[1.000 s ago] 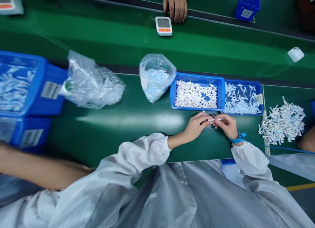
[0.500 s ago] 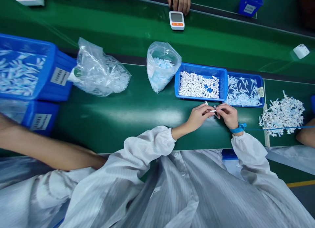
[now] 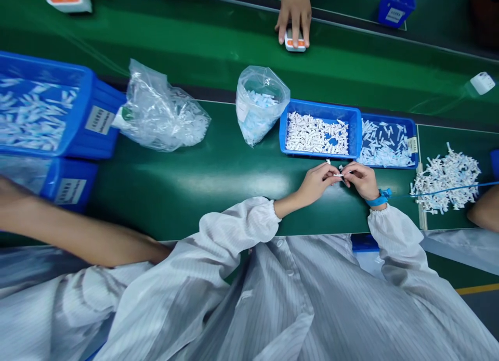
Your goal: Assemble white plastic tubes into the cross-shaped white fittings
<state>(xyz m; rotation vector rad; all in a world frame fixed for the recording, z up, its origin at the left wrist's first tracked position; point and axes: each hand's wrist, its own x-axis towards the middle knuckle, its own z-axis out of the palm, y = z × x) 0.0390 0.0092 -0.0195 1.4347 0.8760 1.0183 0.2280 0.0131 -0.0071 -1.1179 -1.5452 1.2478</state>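
Note:
My left hand [image 3: 316,185] is closed in a pinch on a small white plastic part [image 3: 338,175]. My right hand [image 3: 362,181], with a blue strap [image 3: 380,198] round its wrist, pinches small white pieces right beside it, and the fingertips of both hands nearly meet. The exact shape of the pieces is too small to make out. Just beyond my hands lies a blue tray [image 3: 282,137] of small white parts. Against its right side stands another blue tray [image 3: 416,142], with pale blue and white tubular pieces inside.
A pile of white and pale blue parts [image 3: 448,179] lies at right, a blue cord [image 3: 405,196] crossing it. Left of the trays are an open plastic bag [image 3: 249,124], another clear bag [image 3: 156,116] and blue bins [image 3: 83,111]. Other people's arms [image 3: 78,228] flank me.
The co-worker's hand across the bench has come down over the small white and orange device, which now sits further right. My hands keep their pinch with barely any movement.

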